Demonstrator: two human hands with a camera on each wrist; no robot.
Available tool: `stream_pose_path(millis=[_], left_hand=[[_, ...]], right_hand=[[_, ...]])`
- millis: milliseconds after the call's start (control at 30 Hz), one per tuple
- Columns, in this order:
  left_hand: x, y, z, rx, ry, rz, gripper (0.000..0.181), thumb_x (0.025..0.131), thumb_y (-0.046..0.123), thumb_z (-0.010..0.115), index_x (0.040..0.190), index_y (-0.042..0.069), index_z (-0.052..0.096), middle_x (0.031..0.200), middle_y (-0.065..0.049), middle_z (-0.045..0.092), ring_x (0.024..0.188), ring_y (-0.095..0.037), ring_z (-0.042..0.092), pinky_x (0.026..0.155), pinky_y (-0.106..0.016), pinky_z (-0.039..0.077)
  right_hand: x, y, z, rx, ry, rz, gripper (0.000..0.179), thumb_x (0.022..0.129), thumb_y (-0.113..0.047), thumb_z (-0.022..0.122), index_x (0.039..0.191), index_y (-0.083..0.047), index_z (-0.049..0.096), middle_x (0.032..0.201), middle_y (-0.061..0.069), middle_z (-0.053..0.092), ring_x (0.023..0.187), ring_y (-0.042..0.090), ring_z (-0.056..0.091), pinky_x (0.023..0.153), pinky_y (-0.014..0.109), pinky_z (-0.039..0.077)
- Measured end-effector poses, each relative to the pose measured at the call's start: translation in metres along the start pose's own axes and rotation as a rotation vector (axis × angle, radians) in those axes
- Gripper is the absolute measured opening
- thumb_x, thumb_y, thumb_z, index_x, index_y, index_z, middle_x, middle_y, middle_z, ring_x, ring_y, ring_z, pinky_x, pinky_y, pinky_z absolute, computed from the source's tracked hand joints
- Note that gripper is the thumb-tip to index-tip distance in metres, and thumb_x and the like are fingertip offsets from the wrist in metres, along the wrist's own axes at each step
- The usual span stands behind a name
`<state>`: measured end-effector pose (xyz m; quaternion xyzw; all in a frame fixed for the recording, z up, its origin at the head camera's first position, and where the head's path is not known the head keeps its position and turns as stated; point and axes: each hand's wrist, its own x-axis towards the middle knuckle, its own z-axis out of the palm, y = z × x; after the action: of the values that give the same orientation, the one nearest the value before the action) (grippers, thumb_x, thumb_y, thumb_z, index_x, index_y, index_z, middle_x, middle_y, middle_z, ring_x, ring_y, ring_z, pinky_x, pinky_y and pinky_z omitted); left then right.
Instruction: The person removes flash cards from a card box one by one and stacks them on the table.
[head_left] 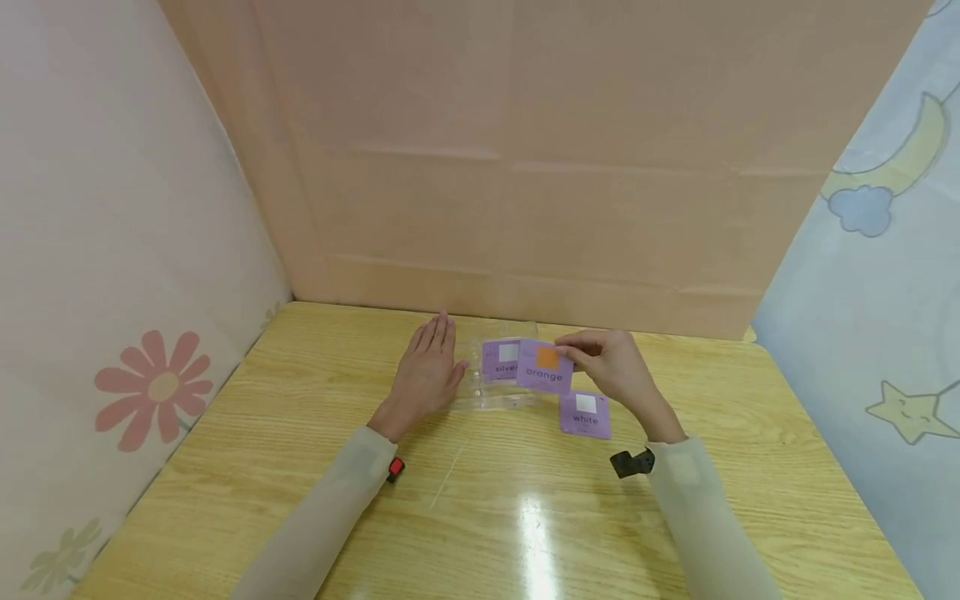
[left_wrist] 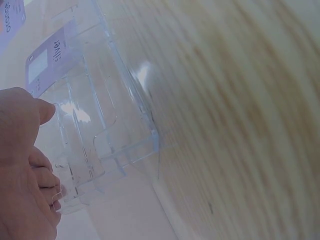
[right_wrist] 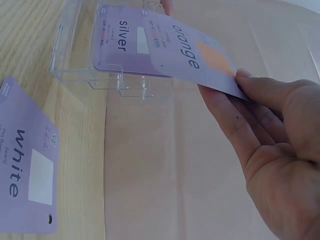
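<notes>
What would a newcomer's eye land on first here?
Probably the orange card, pinched in the right hand near the clear rack, which holds the silver card. Next, the white card, lying on the table nearer the camera wearer. The pink flower on the left wall also stands out.

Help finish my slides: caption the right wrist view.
The "orange" card, pinched in the right grip, partly hides the "silver" card in the clear holder; the "white" card lies on the table.

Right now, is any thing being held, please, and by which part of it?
Yes: the right hand pinches the card marked orange by its upper right corner, as the printed word reads. The left hand lies straight-fingered beside the clear holder.
</notes>
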<state>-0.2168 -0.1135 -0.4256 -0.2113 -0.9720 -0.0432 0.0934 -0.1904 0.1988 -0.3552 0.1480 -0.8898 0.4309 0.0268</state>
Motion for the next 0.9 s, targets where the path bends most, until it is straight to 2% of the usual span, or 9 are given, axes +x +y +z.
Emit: stream_pose_path(millis=[267, 467, 700, 900], left_hand=[[0.0, 0.001, 0.0, -0.002, 0.007, 0.007, 0.076, 0.111, 0.039, 0.046, 0.164, -0.009, 0.02, 0.173, -0.025, 0.019, 0.164, -0.037, 0.022, 0.135, -0.05, 0.02], [0.001, 0.001, 0.0, 0.015, 0.002, 0.004, 0.076, 0.112, 0.041, 0.044, 0.164, -0.008, 0.018, 0.174, -0.024, 0.018, 0.164, -0.036, 0.021, 0.135, -0.049, 0.02], [0.0, 0.002, 0.0, 0.013, 0.012, 0.007, 0.076, 0.111, 0.04, 0.046, 0.164, -0.009, 0.02, 0.173, -0.025, 0.021, 0.164, -0.037, 0.023, 0.135, -0.05, 0.021], [0.001, 0.003, -0.001, 0.018, 0.027, 0.013, 0.076, 0.111, 0.039, 0.049, 0.163, -0.009, 0.021, 0.173, -0.025, 0.022, 0.163, -0.037, 0.024, 0.135, -0.049, 0.021]], right_hand=[[-0.011, 0.007, -0.004, 0.006, -0.016, 0.059, 0.023, 0.102, -0.017, 0.07, 0.118, -0.005, 0.08, 0.114, 0.019, 0.08, 0.086, 0.023, 0.081, 0.075, 0.027, 0.065], [-0.017, 0.012, -0.008, 0.016, -0.018, 0.077, 0.023, 0.103, -0.014, 0.069, 0.12, -0.003, 0.079, 0.116, 0.021, 0.079, 0.089, 0.024, 0.08, 0.075, 0.026, 0.065], [-0.021, 0.021, -0.012, 0.008, -0.025, 0.085, 0.022, 0.102, -0.013, 0.069, 0.118, -0.001, 0.079, 0.114, 0.022, 0.079, 0.088, 0.026, 0.08, 0.078, 0.038, 0.067], [-0.026, 0.029, -0.016, -0.033, -0.026, 0.084, 0.021, 0.102, -0.012, 0.069, 0.117, 0.0, 0.079, 0.113, 0.022, 0.079, 0.088, 0.024, 0.079, 0.077, 0.039, 0.067]])
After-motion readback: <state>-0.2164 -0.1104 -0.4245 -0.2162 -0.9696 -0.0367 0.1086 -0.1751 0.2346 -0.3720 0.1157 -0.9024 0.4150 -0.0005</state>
